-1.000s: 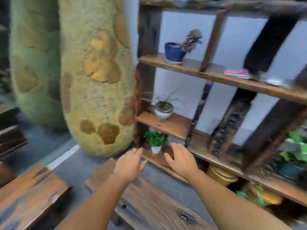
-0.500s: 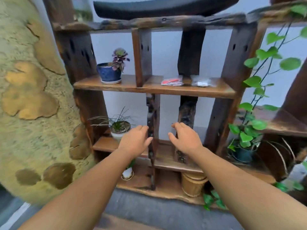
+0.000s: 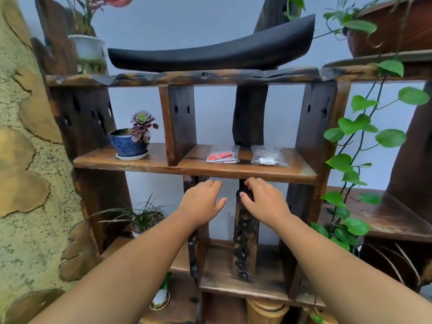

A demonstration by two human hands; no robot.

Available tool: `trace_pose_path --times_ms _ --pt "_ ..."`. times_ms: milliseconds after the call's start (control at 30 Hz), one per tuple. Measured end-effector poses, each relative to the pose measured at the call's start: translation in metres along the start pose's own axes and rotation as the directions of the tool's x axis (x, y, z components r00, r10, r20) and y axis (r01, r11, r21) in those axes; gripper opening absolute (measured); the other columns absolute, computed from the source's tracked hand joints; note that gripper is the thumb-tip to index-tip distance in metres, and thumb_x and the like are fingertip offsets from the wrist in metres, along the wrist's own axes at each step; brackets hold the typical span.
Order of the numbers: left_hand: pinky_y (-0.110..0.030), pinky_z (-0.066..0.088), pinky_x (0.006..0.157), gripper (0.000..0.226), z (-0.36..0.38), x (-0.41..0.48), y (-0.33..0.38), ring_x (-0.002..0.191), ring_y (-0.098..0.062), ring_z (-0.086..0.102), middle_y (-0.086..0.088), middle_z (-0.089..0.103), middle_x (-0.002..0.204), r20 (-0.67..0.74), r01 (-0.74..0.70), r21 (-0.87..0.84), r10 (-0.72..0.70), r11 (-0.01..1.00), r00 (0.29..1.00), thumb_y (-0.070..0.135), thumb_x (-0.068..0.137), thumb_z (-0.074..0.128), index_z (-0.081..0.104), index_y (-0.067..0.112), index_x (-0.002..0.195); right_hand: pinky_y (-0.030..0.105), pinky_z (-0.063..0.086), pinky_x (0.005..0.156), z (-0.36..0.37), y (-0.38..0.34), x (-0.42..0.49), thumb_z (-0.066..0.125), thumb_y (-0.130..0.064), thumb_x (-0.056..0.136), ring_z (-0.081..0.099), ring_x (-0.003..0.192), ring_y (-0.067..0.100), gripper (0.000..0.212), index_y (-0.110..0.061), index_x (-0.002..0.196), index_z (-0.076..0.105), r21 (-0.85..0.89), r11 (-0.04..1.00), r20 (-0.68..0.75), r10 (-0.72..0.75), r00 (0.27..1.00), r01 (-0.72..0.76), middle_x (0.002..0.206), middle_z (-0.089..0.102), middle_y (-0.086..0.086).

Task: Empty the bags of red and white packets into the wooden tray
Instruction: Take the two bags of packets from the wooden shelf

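Fingers (image 3: 211, 186) of the left hand (image 3: 201, 202) and right hand (image 3: 265, 203) are loosely curled and hold nothing. Just above them, the bag of red packets (image 3: 222, 157) and the bag of white packets (image 3: 267, 157) lie untouched on the shelf (image 3: 233, 171). No tray is in view, so I judge the whole task still lies ahead.

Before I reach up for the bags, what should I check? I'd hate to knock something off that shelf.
1. Hands free: ok. The left hand and right hand hold nothing.
2. Bags in sight: ok. The bag of red packets and bag of white packets lie side by side on the shelf.
3. Front edge clear before the bags: ok.
4. Blue pot out of the way: ok, it stands left of the divider.
5. Wooden tray located: cannot tell, not in view.
6. Bags sealed: cannot tell.
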State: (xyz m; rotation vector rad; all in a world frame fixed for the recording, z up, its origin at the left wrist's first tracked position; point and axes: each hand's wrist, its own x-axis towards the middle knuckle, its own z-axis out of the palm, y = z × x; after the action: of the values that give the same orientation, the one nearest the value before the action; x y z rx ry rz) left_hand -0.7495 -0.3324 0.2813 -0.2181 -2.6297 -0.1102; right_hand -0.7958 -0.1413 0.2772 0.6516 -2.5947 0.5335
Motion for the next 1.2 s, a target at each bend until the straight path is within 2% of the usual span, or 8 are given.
trace_pose_path --times_ms 100,233,433,600,733,867,1033,1200 --pt "-0.035 0.055 0.08 0.04 -0.004 0.028 -0.009 0.104 -0.019 0.061 0.001 0.064 0.115 -0.05 -0.053 -0.004 0.053 0.999 0.997 0.048 0.094 0.05 0.052 0.02 0.123 0.036 0.052 0.073 -0.015 0.003 0.019 0.05 -0.044 0.093 0.062 0.097 0.02 0.028 -0.021 0.109 0.056 -0.049 0.999 -0.069 0.016 0.998 -0.019 0.106 0.063 -0.002" --pt "-0.036 0.055 0.076 0.041 -0.006 0.058 -0.028 0.101 -0.021 0.062 0.001 0.063 0.117 -0.101 -0.094 -0.03 0.091 0.995 0.991 0.05 0.093 0.049 0.052 0.022 0.123 0.036 0.053 0.073 -0.023 0.006 0.045 0.047 -0.049 0.092 0.061 0.094 0.019 0.031 -0.024 0.109 0.054 -0.145 0.988 -0.07 0.04 0.997 -0.05 0.103 0.062 -0.004" --pt "-0.038 0.052 0.083 0.052 0.004 0.099 -0.05 0.112 -0.025 0.056 -0.003 0.058 0.125 -0.053 -0.087 -0.052 0.084 0.995 0.995 0.054 0.091 0.05 0.045 0.023 0.133 0.038 0.053 0.081 -0.028 0.02 0.079 0.044 -0.053 0.091 0.06 0.105 0.021 0.041 -0.025 0.12 0.052 -0.236 0.968 -0.031 0.075 0.997 -0.08 0.118 0.062 -0.001" --pt "-0.044 0.049 0.097 0.059 0.025 0.133 -0.055 0.12 -0.025 0.051 -0.003 0.052 0.133 0.049 -0.048 -0.045 0.05 0.998 0.998 0.06 0.091 0.047 0.04 0.027 0.14 0.044 0.046 0.096 -0.014 0.044 0.097 0.041 -0.066 0.086 0.05 0.124 0.028 0.064 -0.028 0.138 0.04 -0.38 0.924 0.147 0.031 0.989 0.027 0.138 0.047 0.004" --pt "-0.048 0.045 0.101 0.06 0.044 0.158 -0.055 0.123 -0.028 0.048 -0.005 0.049 0.136 0.093 -0.012 -0.045 0.017 0.999 0.996 0.062 0.09 0.044 0.04 0.026 0.139 0.048 0.038 0.11 -0.01 0.065 0.118 0.037 -0.066 0.09 0.036 0.139 0.029 0.068 -0.027 0.146 0.033 -0.324 0.946 0.126 0.059 0.99 -0.016 0.153 0.036 0.007" --pt "-0.047 0.043 0.104 0.062 0.062 0.192 -0.058 0.128 -0.031 0.046 -0.009 0.045 0.144 0.14 -0.007 -0.074 0.018 0.997 0.99 0.062 0.092 0.04 0.043 0.021 0.138 0.048 0.024 0.121 -0.009 0.09 0.15 0.035 -0.065 0.093 0.021 0.15 0.031 0.074 -0.025 0.155 0.024 -0.304 0.953 0.195 0.081 0.978 -0.018 0.164 0.02 0.012" --pt "-0.048 0.041 0.106 0.061 0.078 0.238 -0.067 0.134 -0.032 0.042 -0.011 0.041 0.149 0.157 -0.001 -0.128 0.021 0.992 0.987 0.057 0.096 0.039 0.042 0.017 0.142 0.046 0.029 0.118 -0.006 0.117 0.197 0.035 -0.063 0.095 0.028 0.147 0.033 0.074 -0.023 0.155 0.022 -0.304 0.952 0.203 0.094 0.975 -0.028 0.161 0.025 0.014" --pt "-0.046 0.036 0.109 0.063 0.099 0.277 -0.078 0.137 -0.032 0.038 -0.011 0.037 0.152 0.224 0.028 -0.133 0.002 0.991 0.974 0.057 0.098 0.036 0.035 0.019 0.148 0.05 0.034 0.114 0.013 0.133 0.245 0.037 -0.061 0.095 0.029 0.145 0.032 0.072 -0.023 0.154 0.024 -0.267 0.961 0.251 0.144 0.957 -0.075 0.16 0.027 0.012"
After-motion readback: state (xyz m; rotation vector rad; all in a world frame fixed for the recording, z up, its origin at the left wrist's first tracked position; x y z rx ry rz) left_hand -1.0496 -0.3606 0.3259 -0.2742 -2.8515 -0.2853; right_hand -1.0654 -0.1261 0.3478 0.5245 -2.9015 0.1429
